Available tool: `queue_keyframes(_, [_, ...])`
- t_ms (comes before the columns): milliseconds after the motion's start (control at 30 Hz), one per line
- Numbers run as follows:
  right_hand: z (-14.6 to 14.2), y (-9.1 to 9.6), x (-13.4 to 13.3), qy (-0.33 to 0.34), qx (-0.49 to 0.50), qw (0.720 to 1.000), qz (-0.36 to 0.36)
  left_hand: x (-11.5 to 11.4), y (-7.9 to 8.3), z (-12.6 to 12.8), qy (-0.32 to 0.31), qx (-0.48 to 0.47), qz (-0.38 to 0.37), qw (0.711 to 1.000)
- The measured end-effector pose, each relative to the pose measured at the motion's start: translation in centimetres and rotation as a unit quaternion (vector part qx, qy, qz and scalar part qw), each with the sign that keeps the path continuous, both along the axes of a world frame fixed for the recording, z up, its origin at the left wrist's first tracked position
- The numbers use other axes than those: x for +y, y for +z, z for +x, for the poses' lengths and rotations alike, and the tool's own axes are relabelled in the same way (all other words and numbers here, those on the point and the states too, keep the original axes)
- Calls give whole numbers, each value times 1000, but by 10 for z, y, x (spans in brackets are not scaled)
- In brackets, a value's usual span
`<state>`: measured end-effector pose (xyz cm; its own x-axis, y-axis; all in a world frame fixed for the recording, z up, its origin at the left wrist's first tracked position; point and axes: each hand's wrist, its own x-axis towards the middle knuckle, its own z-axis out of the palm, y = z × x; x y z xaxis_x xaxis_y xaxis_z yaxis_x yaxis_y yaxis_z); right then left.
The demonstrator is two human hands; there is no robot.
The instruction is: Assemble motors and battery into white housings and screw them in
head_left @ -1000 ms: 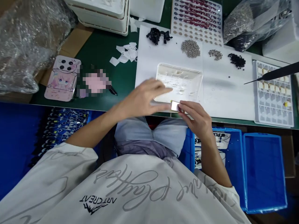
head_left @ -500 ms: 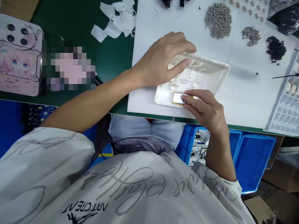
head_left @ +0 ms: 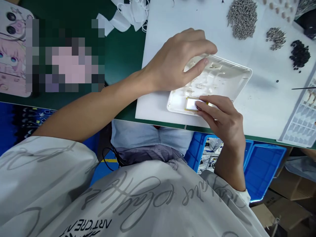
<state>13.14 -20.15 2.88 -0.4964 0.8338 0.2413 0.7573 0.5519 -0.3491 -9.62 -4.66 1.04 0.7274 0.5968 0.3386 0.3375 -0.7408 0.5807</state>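
Observation:
A shallow white plastic shell lies open side up on the white work sheet, with moulded posts and ribs inside. My left hand reaches over its left side, thumb inside and fingers at the far rim, gripping it. In the shell's near part sits a flat battery, whitish with yellow edges. The fingers of my right hand pinch the battery's right end, hiding that part. Whether it touches the shell floor I cannot tell.
Piles of silver screws, smaller metal parts and black rings lie far right. A thin dark rod points in beside a compartment tray. White strips lie at the back left. Blue bins stand below the table edge.
The view has shifted a little, so the table things appear displaced. Both hands keep their places on the shell and battery, with hardly any movement relative to them.

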Motion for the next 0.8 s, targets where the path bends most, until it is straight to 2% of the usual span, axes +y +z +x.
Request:
queue_keyframes(233, [-2, 4, 0, 4, -18, 1000, 8, 0, 3, 0, 1, 16, 1, 1000])
queue_keyframes(333, [-3, 6, 1, -4, -23, 1000, -15, 0, 3, 0, 0, 18, -5, 1000])
queue_keyframes(433, [-4, 7, 0, -13, -21, 999, -30, 2, -4, -1, -4, -5, 7, 1000])
queue_keyframes(600, [-8, 7, -3, -27, -36, 999, -1, 3, -18, 1, -1, -85, 61, 995])
queue_keyframes(800, [-11, 10, -7, -37, -73, 997, -2, 3, -17, 0, 1, -86, 68, 994])
